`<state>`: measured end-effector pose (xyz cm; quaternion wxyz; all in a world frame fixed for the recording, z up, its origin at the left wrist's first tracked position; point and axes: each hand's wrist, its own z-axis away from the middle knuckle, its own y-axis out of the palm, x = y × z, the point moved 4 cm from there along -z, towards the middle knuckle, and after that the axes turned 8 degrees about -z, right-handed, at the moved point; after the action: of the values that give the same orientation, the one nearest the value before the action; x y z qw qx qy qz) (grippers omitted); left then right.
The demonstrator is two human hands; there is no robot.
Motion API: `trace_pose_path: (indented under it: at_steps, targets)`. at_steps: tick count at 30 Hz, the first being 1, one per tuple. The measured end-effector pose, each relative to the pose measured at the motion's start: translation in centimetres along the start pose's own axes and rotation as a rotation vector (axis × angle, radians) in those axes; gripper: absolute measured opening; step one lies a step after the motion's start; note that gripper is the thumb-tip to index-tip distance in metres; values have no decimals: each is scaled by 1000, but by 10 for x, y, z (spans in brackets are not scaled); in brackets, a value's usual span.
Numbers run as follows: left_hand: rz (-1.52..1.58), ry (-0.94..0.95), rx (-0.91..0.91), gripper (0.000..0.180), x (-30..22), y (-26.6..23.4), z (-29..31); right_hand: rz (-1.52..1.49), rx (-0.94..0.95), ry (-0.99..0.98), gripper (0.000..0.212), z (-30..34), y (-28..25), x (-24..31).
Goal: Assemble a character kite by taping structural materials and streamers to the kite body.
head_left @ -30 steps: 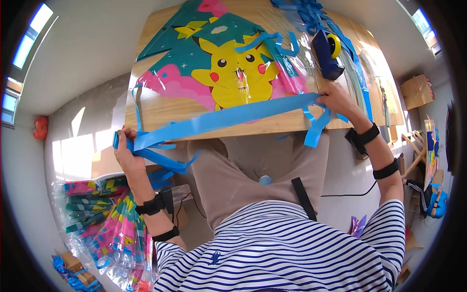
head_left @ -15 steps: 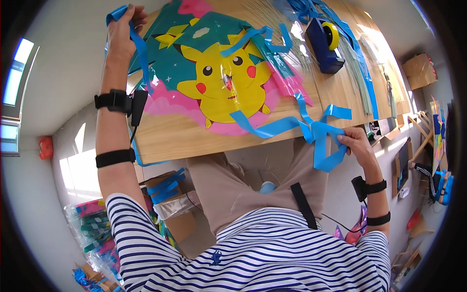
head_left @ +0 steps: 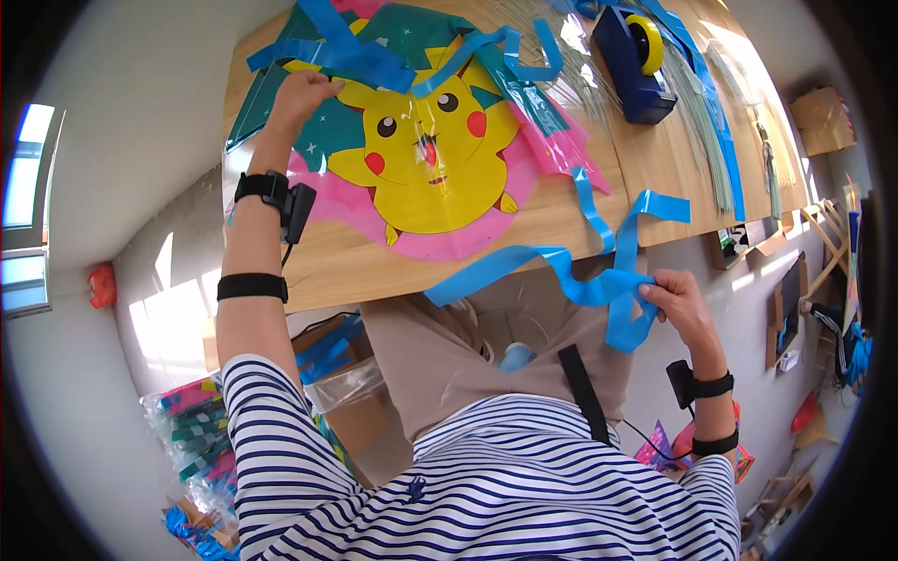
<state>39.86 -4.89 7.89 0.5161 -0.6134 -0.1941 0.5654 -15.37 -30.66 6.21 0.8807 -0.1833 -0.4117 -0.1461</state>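
Observation:
On the wooden table (head_left: pixel 327 288) a plastic kite (head_left: pixel 435 192) lies flat, with a yellow cartoon figure on teal and pink. My left hand (head_left: pixel 304 101) is over its upper left part, fingers drawn together; what they pinch, if anything, is hidden. Just beyond these fingertips a loose blue ribbon (head_left: pixel 351 56) loops across the kite's top. Below the table's near edge, my right hand (head_left: pixel 678 304) pinches blue ribbon strips (head_left: pixel 613 285) where they cross. One strip trails left above my lap, another runs up to the kite's pink tail end (head_left: pixel 566 154).
A dark blue tape dispenser (head_left: pixel 631 70) with a yellow roll stands right of the kite. Thin pale rods (head_left: pixel 706 140) and long blue strips lie beside it. Under the table's left side is an open cardboard box (head_left: pixel 355 421). Packed colourful plastic sheets (head_left: pixel 192 425) are at lower left.
My left hand has come down and right from the table's upper left corner, and the blue ribbon it held now lies beyond its fingertips. My right hand has lowered slightly with its ribbon.

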Motion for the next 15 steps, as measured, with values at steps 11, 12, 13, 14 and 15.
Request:
trace_pose_path:
  at_steps: [11,12,13,14,15]
  targets:
    - [881,26,762,28,-12,120,313,149,124,-434,10,7,114,68]
    - [893,48,708,28,-22,118,330,215,130,-544,9,13,131,82]
    - [904,69,653,28,-30,117,344,262,143,-690,7,15,147,87]
    - [914,90,599,28,-34,114,354,309,155,-835,10,17,160,90]
    - [904,137,469,34,-29,103,350,330,158,-900,12,23,170,97]
